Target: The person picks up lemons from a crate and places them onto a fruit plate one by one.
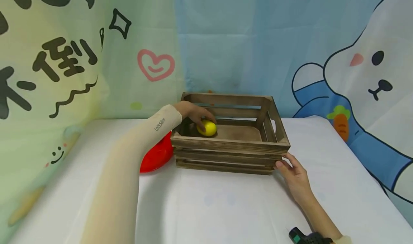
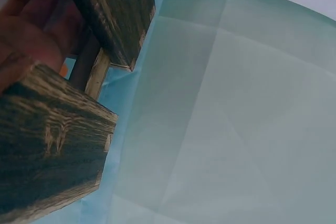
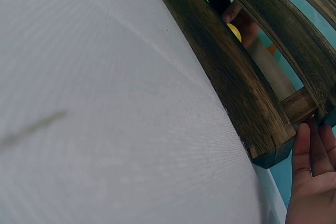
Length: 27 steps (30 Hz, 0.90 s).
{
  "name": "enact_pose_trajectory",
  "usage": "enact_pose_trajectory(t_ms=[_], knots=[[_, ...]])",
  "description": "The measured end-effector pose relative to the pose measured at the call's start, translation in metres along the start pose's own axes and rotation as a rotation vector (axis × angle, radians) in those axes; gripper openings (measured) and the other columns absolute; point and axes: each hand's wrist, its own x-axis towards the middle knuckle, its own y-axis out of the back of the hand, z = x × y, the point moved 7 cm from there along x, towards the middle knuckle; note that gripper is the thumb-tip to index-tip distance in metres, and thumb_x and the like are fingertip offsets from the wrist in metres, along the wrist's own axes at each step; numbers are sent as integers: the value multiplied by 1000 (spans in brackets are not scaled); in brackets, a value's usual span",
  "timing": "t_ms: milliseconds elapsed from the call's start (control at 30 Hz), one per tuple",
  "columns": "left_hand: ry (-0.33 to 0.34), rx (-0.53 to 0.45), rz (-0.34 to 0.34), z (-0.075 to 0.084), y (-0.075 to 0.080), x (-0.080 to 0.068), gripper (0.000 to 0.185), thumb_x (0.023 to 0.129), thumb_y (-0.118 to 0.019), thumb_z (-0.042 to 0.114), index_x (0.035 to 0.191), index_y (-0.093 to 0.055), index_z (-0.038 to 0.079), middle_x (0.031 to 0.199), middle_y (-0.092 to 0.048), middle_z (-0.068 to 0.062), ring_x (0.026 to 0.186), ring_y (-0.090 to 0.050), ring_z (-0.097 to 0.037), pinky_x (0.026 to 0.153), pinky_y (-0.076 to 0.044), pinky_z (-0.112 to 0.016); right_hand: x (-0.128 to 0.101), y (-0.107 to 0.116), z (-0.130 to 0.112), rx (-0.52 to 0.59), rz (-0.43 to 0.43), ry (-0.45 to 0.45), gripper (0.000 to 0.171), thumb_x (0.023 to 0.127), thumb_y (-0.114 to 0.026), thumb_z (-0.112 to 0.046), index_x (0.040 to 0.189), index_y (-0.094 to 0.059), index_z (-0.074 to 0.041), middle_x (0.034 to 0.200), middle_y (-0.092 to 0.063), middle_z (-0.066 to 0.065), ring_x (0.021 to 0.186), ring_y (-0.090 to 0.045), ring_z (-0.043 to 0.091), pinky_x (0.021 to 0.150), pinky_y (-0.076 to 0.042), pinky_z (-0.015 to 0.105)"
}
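A slatted brown wooden crate (image 1: 226, 145) stands on the white table. My left hand (image 1: 197, 114) reaches over its left end, with fingers curled down around a rounded yellow lemon-like fruit (image 1: 209, 128) inside the crate. In the left wrist view, the left hand (image 2: 39, 35) shows between the end slats, the fruit hidden. Through a gap between slats, the right wrist view catches a sliver of the yellow fruit (image 3: 234, 32). My right hand (image 1: 295, 179) touches the crate's near right corner. Its fingers (image 3: 302, 150) look fairly straight there, with the tips against the wood.
A red plate-like object (image 1: 158, 156) lies left of the crate, partly behind the left forearm. The white table (image 1: 226, 208) stretches in front. A printed cloth backdrop (image 1: 219, 57) hangs close behind the crate. A dark device (image 1: 309, 237) sits at the right wrist.
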Motion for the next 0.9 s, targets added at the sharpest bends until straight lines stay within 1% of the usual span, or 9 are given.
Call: enact_pose_trajectory(t_ms=[67,200,300,400,467,533,667,733,900], knots=[[17,3,-4,0,1,1,59,98,-60,28,151,-36,18,156,-31,-8,144,-28,-26,115,-27,-43,0,2,0,-5,5,-10,41,96,-48,12,135,-53,0,125,-56,-3,110,-61,6,89,-51,19],[68,20,-41,-2,-3,1,66,95,-64,33,152,-34,18,156,-29,-8,143,-28,-26,115,-27,-43,-1,4,1,-2,16,-23,41,96,-49,12,135,-54,-2,125,-57,-4,110,-61,5,89,-51,19],[110,65,-67,-5,-6,1,71,93,-66,39,152,-32,20,157,-26,-7,143,-26,-26,114,-29,-43,-1,4,2,-3,18,-26,41,96,-49,11,134,-54,-2,124,-57,-5,109,-61,4,88,-51,19],[116,71,-69,-5,-6,1,69,91,-69,37,149,-37,21,155,-29,-6,140,-30,-24,111,-33,-41,-1,4,2,-7,24,-25,40,96,-49,11,133,-55,-2,122,-58,-5,107,-62,4,87,-52,19],[102,59,-73,-3,-7,2,65,90,-71,33,145,-41,21,151,-34,-6,135,-35,-23,107,-36,-38,-1,5,2,-13,29,-26,39,96,-49,11,132,-55,-4,121,-59,-5,106,-62,4,87,-52,19],[98,33,-90,-2,-9,1,61,88,-74,29,140,-44,20,144,-40,-6,125,-41,-21,101,-41,-36,-1,5,2,-8,31,-21,40,96,-50,11,132,-56,-4,120,-59,-5,106,-62,4,86,-52,19],[124,0,-121,-3,-13,-1,57,86,-76,28,134,-46,21,129,-49,-6,103,-47,-18,87,-46,-33,-2,5,2,-9,24,-15,41,95,-50,11,133,-56,-5,122,-59,-6,107,-62,3,87,-51,18],[140,-16,-120,-4,-14,-1,55,85,-76,28,132,-47,21,123,-51,-5,96,-47,-16,84,-48,-32,-3,4,3,-15,21,-13,41,95,-50,12,133,-55,-4,121,-59,-6,106,-62,3,86,-51,18],[146,-31,-100,-5,-11,-2,51,85,-73,28,130,-49,22,120,-49,-4,92,-48,-15,80,-49,-29,-1,4,5,-13,21,-10,41,96,-49,12,134,-54,-1,119,-60,-6,104,-62,3,85,-52,18]])
